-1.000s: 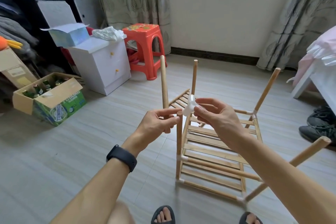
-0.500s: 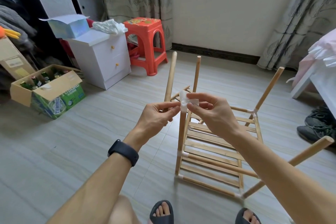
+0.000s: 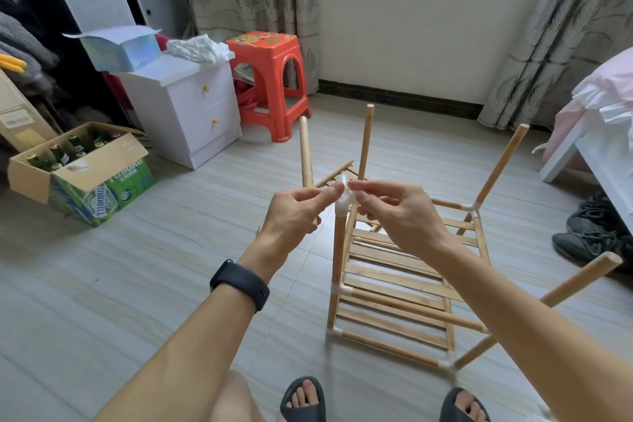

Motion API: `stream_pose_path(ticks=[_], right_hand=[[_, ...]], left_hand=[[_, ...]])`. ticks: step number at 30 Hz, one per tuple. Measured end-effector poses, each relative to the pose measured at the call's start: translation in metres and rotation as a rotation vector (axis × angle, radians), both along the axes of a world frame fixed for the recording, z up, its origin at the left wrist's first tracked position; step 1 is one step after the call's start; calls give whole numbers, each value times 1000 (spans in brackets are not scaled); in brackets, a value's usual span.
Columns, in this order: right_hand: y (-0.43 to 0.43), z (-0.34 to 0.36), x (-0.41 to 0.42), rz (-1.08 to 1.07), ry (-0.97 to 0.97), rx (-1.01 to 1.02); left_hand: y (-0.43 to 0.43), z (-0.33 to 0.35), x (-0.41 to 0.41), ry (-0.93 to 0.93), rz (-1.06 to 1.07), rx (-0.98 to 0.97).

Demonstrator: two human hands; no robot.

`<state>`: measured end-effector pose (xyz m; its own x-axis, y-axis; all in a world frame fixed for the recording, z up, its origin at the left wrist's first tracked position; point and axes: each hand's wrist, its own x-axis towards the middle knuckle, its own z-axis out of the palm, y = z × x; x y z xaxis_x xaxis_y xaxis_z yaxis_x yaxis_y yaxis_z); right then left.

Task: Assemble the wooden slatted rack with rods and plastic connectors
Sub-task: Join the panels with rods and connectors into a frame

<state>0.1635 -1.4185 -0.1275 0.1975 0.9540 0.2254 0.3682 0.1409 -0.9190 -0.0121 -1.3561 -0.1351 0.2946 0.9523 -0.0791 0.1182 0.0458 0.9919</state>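
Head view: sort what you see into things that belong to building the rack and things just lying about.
For the job: rack, rod gripped by the left hand, connector pinched by the right hand.
Lying about: stool, cabinet, box of bottles, shoes.

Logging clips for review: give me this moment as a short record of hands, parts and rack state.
left hand: grips loose rod upright, thumb touching white connector
right hand: pinches white connector
white connector: atop rack's near post; seating unclear
rack: stands on floor, partly built
nearby: red stool, white cabinet, box of bottles
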Motion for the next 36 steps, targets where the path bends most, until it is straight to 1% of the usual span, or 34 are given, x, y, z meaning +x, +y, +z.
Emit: stream_pose_path(ticks=[5,10,14,16,19,21,24,26,27,29,31,32,33,34,35,36], right_hand=[[0,-8,1,7,-7,0],[-5,-9,0,-1,-58,-29],[-10,-9,-5,-33,-127,-6],[-10,-8,-6,-41,-125,-7],[-13,-3,-2,-17,-70,-58],[-17,2,5,-1,-76,-106],[-27,11,16,-28,-101,-146],[-35,22,24,-69,-30,-146],[-39,30,27,-89,54,-142],[-44,48,32,-98,302,-159],[-46,62,32,-61,570,-168],[-47,66,30,-56,672,-151],[-47,66,27,-71,717,-120],[-47,65,26,-106,711,-85],[-48,61,25,-157,686,-45],[-50,56,25,-219,674,-3]], left_hand=[[2,-1,5,14,34,-12],[-2,-5,-2,49,29,-20],[-7,-3,1,45,47,15],[-10,-1,2,39,45,32],[-14,4,4,60,37,46],[-17,9,7,93,13,69],[-13,18,9,141,-5,178],[-7,30,5,219,3,336],[-4,36,3,258,-14,428],[2,48,1,290,-125,592],[-1,60,4,328,-294,726],[-3,64,8,368,-368,791],[-6,67,13,428,-419,848],[-8,69,17,482,-449,881],[-9,70,20,504,-451,876],[-10,69,23,480,-414,841]])
